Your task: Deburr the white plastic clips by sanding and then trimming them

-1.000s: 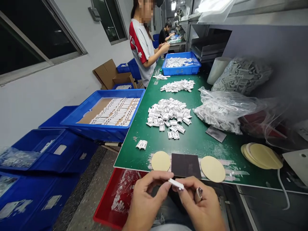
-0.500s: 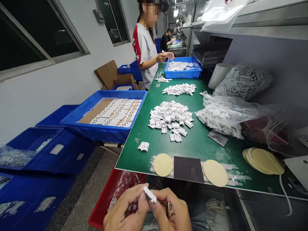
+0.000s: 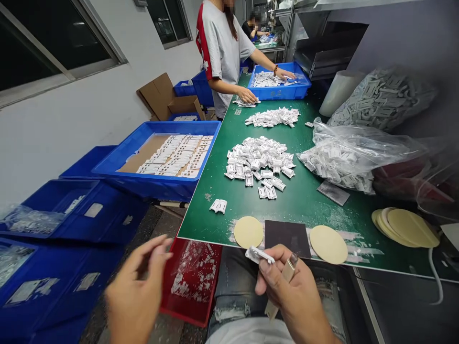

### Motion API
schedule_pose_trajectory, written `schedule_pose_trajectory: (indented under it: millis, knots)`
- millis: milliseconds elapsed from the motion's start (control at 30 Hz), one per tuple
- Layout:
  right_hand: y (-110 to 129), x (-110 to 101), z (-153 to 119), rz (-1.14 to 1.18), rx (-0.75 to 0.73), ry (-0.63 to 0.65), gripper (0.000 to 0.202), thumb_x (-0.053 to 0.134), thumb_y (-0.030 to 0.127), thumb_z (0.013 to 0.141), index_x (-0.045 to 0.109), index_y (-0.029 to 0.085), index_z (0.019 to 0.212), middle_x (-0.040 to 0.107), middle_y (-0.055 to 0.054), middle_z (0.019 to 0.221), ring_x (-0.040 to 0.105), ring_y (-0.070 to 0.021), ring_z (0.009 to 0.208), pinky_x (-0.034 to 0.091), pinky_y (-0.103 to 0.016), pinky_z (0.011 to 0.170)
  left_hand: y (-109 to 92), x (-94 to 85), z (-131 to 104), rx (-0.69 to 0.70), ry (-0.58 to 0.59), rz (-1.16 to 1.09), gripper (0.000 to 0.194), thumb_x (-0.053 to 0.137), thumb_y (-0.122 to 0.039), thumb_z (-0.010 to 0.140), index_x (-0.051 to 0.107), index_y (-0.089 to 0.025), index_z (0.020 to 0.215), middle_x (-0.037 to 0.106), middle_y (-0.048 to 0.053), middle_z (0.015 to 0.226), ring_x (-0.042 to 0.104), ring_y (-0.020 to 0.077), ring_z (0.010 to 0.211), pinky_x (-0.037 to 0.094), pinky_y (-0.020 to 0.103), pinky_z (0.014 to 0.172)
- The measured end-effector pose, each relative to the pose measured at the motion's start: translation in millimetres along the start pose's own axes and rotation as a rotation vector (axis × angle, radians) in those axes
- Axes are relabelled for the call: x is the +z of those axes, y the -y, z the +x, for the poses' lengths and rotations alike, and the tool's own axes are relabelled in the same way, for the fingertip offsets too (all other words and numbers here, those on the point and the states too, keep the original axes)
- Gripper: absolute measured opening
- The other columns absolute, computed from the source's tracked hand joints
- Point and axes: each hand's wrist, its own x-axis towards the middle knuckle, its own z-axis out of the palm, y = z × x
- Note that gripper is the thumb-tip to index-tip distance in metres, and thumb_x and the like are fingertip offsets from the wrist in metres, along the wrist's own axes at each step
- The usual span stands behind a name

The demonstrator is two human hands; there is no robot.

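Observation:
My left hand (image 3: 138,286) is raised left of the red bin (image 3: 190,282), its fingers apart and nothing in them. My right hand (image 3: 287,282) pinches a small white plastic part (image 3: 259,256) between thumb and fingers, just in front of the table edge. A flat beige tool handle (image 3: 285,277) with a metal end also lies in that hand; its kind is unclear. On the green table, a heap of white plastic parts (image 3: 261,155) lies ahead. A few more white parts (image 3: 218,206) rest together near the left edge. Small white scraps lie in the red bin.
Yellow discs (image 3: 248,232) and a dark square pad (image 3: 287,239) line the front edge. Bagged parts (image 3: 337,162) and a grey plate (image 3: 333,192) lie right. A blue tray (image 3: 158,188) of white pieces stands left. A co-worker (image 3: 222,52) reaches into a far blue bin (image 3: 279,93).
My hands have separated: the left moved away to the left and opened, while the right rose rightward with the white part. The co-worker's hands lowered to the bin and table. The view shifted slightly.

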Motion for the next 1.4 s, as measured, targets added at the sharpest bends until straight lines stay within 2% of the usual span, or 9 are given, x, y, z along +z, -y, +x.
schedule_pose_trajectory:
  millis: [100, 200, 267, 367, 500, 600, 767, 1133, 1400]
  knots:
    - [-5.1, 1.1, -1.9, -0.078, 0.023, 0.073, 0.041, 0.07, 0.057, 0.087, 0.058, 0.019, 0.091, 0.052, 0.007, 0.052, 0.04, -0.0066, 0.048, 0.033, -0.019, 0.05, -29.5, 48.5, -36.4, -0.052, 0.478, -0.505, 0.04, 0.081, -0.042, 0.078, 0.074, -0.023, 0.112, 0.079, 0.01, 0.112, 0.074, 0.0254, 0.097, 0.059, 0.032, 0.084]
    - [-0.7, -3.2, -10.3, -0.231, -0.012, 0.146, 0.038, 0.066, 0.056, 0.09, 0.059, 0.019, 0.09, 0.041, 0.009, 0.058, 0.035, -0.0072, 0.052, 0.031, -0.02, 0.05, -46.8, 76.3, -56.0, -0.187, 0.664, -0.744, 0.021, 0.084, -0.031, 0.077, 0.078, -0.021, 0.095, 0.081, 0.007, 0.097, 0.075, 0.0188, 0.088, 0.058, 0.024, 0.081]
    - [9.0, -11.6, -15.3, -0.433, -0.105, 0.202, 0.03, 0.06, 0.049, 0.095, 0.062, 0.021, 0.103, 0.044, 0.008, 0.063, 0.039, -0.0089, 0.054, 0.034, -0.021, 0.051, -52.9, 81.7, -58.5, -0.31, 0.645, -0.854, 0.014, 0.083, -0.027, 0.08, 0.078, -0.021, 0.092, 0.08, 0.004, 0.088, 0.074, 0.0148, 0.082, 0.057, 0.02, 0.079]
    - [27.4, -28.7, -17.1, -0.858, -0.415, 0.234, 0.029, 0.047, 0.032, 0.102, 0.055, 0.023, 0.129, 0.065, 0.0, 0.085, 0.061, -0.0139, 0.072, 0.049, -0.024, 0.067, -61.7, 82.1, -55.5, -0.394, 0.646, -0.99, 0.016, 0.081, -0.028, 0.082, 0.079, -0.02, 0.097, 0.077, 0.003, 0.08, 0.071, 0.0112, 0.074, 0.055, 0.018, 0.072]
    - [45.6, -42.5, -11.2, -1.297, -0.893, 0.218, 0.022, 0.038, 0.023, 0.106, 0.059, 0.02, 0.111, 0.068, -0.002, 0.082, 0.064, -0.0157, 0.069, 0.047, -0.025, 0.062, -74.3, 84.0, -55.5, -0.389, 0.716, -1.021, 0.023, 0.082, -0.029, 0.08, 0.077, -0.019, 0.101, 0.072, 0.001, 0.077, 0.064, 0.0087, 0.061, 0.052, 0.016, 0.056]
    - [52.7, -41.5, -7.0, -1.456, -1.036, 0.241, 0.029, 0.035, 0.035, 0.108, 0.058, 0.02, 0.098, 0.062, -0.001, 0.07, 0.057, -0.0166, 0.056, 0.037, -0.029, 0.052, -79.8, 85.1, -58.9, -0.421, 0.724, -0.976, 0.023, 0.087, -0.027, 0.074, 0.073, -0.018, 0.09, 0.072, 0.001, 0.074, 0.061, 0.0081, 0.056, 0.05, 0.016, 0.053]
    - [54.7, -38.8, -3.6, -1.579, -1.133, 0.18, 0.049, 0.035, 0.058, 0.103, 0.051, 0.024, 0.072, 0.05, 0.001, 0.058, 0.045, -0.0173, 0.049, 0.027, -0.033, 0.051, -78.9, 84.5, -60.4, -0.427, 0.773, -0.846, 0.034, 0.091, -0.037, 0.067, 0.073, -0.015, 0.084, 0.072, 0.004, 0.073, 0.057, 0.0082, 0.054, 0.047, 0.016, 0.049]
    - [56.3, -40.7, 0.2, -1.651, -1.154, 0.111, 0.052, 0.03, 0.06, 0.103, 0.049, 0.024, 0.07, 0.045, 0.001, 0.056, 0.04, -0.0184, 0.049, 0.026, -0.034, 0.052, -92.8, 83.1, -62.3, -0.537, 0.737, -0.825, 0.036, 0.095, -0.038, 0.06, 0.076, -0.014, 0.08, 0.074, 0.005, 0.067, 0.059, 0.0081, 0.054, 0.046, 0.015, 0.05]
    - [51.1, -44.5, -0.3, -1.642, -1.136, 0.125, 0.051, 0.03, 0.057, 0.104, 0.049, 0.024, 0.069, 0.045, 0.001, 0.058, 0.04, -0.0177, 0.049, 0.024, -0.035, 0.052, -85.6, 89.9, -59.4, -0.526, 0.82, -0.871, 0.034, 0.093, -0.036, 0.064, 0.075, -0.014, 0.083, 0.073, 0.004, 0.069, 0.059, 0.0081, 0.052, 0.049, 0.017, 0.048]
